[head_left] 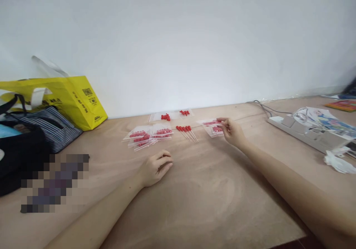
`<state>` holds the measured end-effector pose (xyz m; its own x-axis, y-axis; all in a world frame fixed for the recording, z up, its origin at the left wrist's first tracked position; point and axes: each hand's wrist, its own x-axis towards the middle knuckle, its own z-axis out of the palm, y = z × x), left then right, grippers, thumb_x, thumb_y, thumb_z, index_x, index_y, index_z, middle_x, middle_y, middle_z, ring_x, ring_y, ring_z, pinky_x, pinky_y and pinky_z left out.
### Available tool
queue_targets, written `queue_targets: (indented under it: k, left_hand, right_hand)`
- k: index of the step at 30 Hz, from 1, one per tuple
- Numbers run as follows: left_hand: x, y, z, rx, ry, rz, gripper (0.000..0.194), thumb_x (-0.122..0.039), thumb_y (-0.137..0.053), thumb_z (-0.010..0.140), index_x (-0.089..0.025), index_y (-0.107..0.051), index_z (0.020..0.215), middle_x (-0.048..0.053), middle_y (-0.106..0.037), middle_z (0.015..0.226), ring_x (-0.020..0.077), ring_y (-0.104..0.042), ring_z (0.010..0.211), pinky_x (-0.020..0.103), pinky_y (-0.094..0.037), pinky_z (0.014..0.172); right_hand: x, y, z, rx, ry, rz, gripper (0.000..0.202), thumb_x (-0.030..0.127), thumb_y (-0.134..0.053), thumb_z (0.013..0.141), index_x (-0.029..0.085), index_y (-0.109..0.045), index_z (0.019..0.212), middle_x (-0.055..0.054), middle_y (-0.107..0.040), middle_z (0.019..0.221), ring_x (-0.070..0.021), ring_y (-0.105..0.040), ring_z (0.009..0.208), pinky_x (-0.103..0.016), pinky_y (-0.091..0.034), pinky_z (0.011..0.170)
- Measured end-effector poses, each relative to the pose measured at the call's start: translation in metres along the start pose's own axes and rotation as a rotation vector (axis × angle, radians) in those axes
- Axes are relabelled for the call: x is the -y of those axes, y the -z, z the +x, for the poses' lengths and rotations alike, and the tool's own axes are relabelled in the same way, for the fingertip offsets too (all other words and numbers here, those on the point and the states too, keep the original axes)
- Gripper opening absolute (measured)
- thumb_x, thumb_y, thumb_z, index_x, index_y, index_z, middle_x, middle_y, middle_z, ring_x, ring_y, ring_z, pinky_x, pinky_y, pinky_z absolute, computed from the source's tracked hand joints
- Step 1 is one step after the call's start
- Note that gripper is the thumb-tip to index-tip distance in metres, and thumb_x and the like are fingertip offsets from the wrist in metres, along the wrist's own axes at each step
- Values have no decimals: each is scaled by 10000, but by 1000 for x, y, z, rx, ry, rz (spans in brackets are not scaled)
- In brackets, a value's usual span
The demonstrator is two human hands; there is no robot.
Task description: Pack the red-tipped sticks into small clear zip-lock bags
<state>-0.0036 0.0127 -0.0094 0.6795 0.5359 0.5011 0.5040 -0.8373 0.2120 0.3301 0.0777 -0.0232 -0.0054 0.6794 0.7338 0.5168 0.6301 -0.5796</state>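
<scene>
My right hand [231,131] is closed at the fingertips on the edge of a small clear plastic bag [216,129] with red pieces inside, lying on the table. My left hand [158,168] rests on the wood nearer to me, its fingers loosely bent, the thumb a little apart, and nothing visible in it. Between the hands and farther back, several thin pale sticks with red bulb-like ends [187,133] lie side by side. Left of them, overlapping clear bags [150,135] hold more red-ended pieces.
Near the wall lie more red-ended pieces [165,117] on clear plastic. A yellow bag [83,104], a striped pouch [59,126] and a blurred-out object [55,184] occupy the left side. To the right are a white power strip [303,134], cables and a crumpled tissue [338,163].
</scene>
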Motion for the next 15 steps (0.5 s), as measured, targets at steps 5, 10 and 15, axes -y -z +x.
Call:
queue_targets:
  k: [5, 10, 15]
  left_hand:
    - [1, 0, 1, 40, 15, -38, 166, -180, -416, 853, -169, -581, 872, 55, -559, 884, 119, -558, 711, 229, -452, 645]
    - [2, 0, 2, 54, 28, -31, 177, -195, -416, 855, -172, -592, 853, 50, -570, 863, 120, -553, 695, 230, -446, 631]
    - [2, 1, 3, 51, 21, -24, 180, -214, -421, 854, -174, -597, 852, 51, -581, 846, 140, -557, 740, 252, -455, 664]
  right_hand:
    - [-40, 12, 6, 90, -45, -221, 116, 282, -416, 801, 207, -433, 714, -105, -595, 1034, -202, -575, 937, -366, -461, 773]
    - [-56, 17, 4, 204, 12, -364, 74, 215, -411, 768, 196, -482, 763, -113, -554, 1081, -199, -542, 982, -346, -429, 809]
    - [-35, 20, 0, 193, 91, -603, 249, 199, -480, 687, 174, -578, 915, -107, -549, 1038, -238, -492, 977, -387, -353, 833]
